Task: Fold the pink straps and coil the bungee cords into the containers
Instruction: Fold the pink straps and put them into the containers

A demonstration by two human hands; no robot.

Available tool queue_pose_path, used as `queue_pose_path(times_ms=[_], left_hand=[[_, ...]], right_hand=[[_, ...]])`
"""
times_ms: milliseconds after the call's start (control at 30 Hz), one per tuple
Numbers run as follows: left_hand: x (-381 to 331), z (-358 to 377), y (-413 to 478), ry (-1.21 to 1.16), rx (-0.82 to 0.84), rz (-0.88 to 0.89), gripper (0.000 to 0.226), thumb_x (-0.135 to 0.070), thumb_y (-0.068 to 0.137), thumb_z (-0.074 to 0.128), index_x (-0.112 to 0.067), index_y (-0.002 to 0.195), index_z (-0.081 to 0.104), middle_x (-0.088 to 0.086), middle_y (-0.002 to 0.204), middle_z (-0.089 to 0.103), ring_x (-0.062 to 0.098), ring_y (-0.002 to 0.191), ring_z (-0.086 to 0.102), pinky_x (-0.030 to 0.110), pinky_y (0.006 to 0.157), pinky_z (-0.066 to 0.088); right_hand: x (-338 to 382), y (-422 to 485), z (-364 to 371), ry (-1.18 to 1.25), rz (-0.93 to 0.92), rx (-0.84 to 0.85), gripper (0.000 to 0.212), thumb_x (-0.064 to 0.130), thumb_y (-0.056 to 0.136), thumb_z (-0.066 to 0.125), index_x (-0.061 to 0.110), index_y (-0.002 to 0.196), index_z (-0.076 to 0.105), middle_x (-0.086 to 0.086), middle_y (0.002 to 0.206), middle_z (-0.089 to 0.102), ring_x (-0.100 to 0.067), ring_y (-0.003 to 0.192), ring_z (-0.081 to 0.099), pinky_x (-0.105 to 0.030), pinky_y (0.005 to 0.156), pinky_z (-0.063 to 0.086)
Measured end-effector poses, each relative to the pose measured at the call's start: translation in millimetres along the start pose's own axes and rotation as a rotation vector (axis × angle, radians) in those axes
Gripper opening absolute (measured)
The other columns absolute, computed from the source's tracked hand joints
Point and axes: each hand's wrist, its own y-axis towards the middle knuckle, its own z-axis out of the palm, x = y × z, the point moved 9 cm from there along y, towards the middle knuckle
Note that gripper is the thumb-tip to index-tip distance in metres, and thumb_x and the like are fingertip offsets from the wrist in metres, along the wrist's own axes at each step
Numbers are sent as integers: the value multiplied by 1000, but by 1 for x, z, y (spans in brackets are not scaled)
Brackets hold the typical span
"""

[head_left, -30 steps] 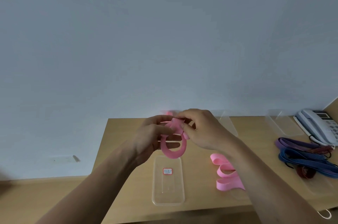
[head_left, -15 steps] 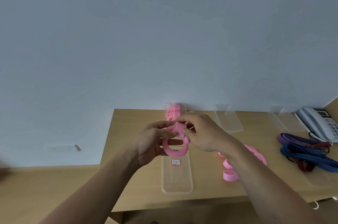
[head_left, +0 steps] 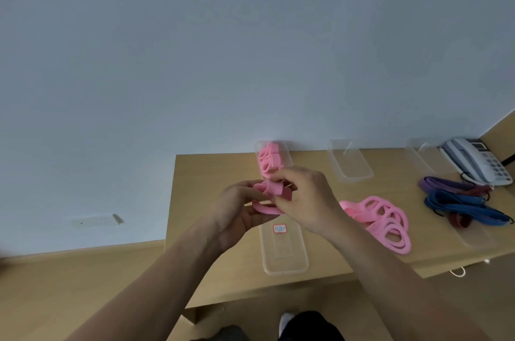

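Note:
A pink strap [head_left: 271, 192], partly folded with a loop hanging below, is pinched between my left hand [head_left: 237, 212] and my right hand [head_left: 306, 198] above the desk. Behind my hands a clear container [head_left: 287, 151] at the desk's back edge holds folded pink straps [head_left: 269, 160]. Loose pink straps [head_left: 381, 219] lie in a pile to the right. Purple, blue and dark red bungee cords [head_left: 462, 201] lie further right. Below my hands rests a clear lid or container [head_left: 284, 250] with a red-edged label.
Two more clear containers [head_left: 349, 163] [head_left: 429, 158] stand along the back of the wooden desk [head_left: 211, 170]. A grey telephone [head_left: 476, 163] sits at the far right corner. The desk's left edge drops to the floor; the wall is close behind.
The view has tilted down, so the desk sits lower and more of it shows. My hands have kept folding the pink strap; its hanging loop is now smaller and flatter.

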Motion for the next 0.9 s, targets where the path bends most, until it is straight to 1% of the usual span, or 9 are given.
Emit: queue_pose_path(times_ms=[100, 233, 300, 400, 533, 600, 700, 833, 900], left_hand=[[5, -9, 5, -79, -61, -48, 36, 10, 86, 50, 11, 118, 66, 28, 113, 67, 41, 82, 72, 48, 78, 65], [8, -16, 14, -93, -112, -82, 36, 7, 89, 50, 11, 122, 63, 25, 115, 63, 40, 80, 71, 45, 69, 65], [12, -17, 21, -98, -125, -96, 36, 7, 88, 51, 11, 122, 63, 26, 115, 64, 41, 83, 72, 47, 74, 65], [18, -18, 35, -68, -152, -112, 36, 5, 88, 52, 11, 122, 64, 28, 119, 65, 42, 89, 72, 50, 80, 64], [22, -21, 56, 3, -181, -131, 32, -1, 94, 57, 7, 123, 65, 31, 125, 67, 45, 97, 71, 55, 86, 63], [17, -29, 68, 172, -235, -113, 26, -11, 97, 62, -3, 122, 68, 22, 124, 71, 42, 102, 72, 56, 88, 62], [4, -47, 87, 517, -388, -55, 22, -22, 99, 66, -18, 121, 68, 7, 120, 71, 28, 107, 70, 47, 87, 63], [-8, -54, 116, 798, -503, 20, 27, -25, 99, 66, -21, 125, 65, -1, 119, 67, 16, 95, 65, 32, 75, 56], [-11, -51, 134, 894, -535, 43, 30, -25, 99, 66, -21, 129, 63, -3, 121, 64, 13, 93, 63, 25, 68, 49]], right_hand=[[-2, -10, 9, -7, -39, 18, 26, 8, 70, 84, 11, 94, 74, 1, 93, 71, -13, 81, 64, -27, 71, 54], [-19, -14, 26, 0, 10, 148, 44, 24, 64, 93, 13, 101, 70, 6, 104, 66, -12, 89, 62, -24, 76, 52], [-31, -13, 32, 1, 31, 180, 49, 20, 63, 93, 12, 103, 66, 5, 106, 63, -15, 91, 61, -29, 78, 53], [-49, -7, 34, 11, 22, 172, 40, 14, 68, 88, 10, 99, 63, 0, 103, 64, -19, 88, 62, -37, 75, 54], [-78, 0, 39, 40, 33, 147, 40, 14, 67, 82, 15, 102, 62, 6, 99, 62, -12, 85, 59, -32, 73, 53], [-96, 9, 42, 23, 35, 163, 41, 13, 67, 80, 15, 103, 61, 5, 99, 61, -12, 83, 58, -31, 71, 52], [-130, 32, 43, -25, 41, 166, 39, 9, 68, 79, 12, 102, 61, 1, 100, 61, -15, 81, 56, -31, 68, 50], [-169, 72, 59, -83, 51, 224, 36, 9, 72, 79, 10, 103, 59, -5, 102, 62, -23, 83, 57, -30, 66, 42], [-180, 86, 75, -108, 17, 279, 34, 14, 77, 78, 13, 104, 57, -4, 104, 62, -22, 81, 56, -27, 65, 39]])
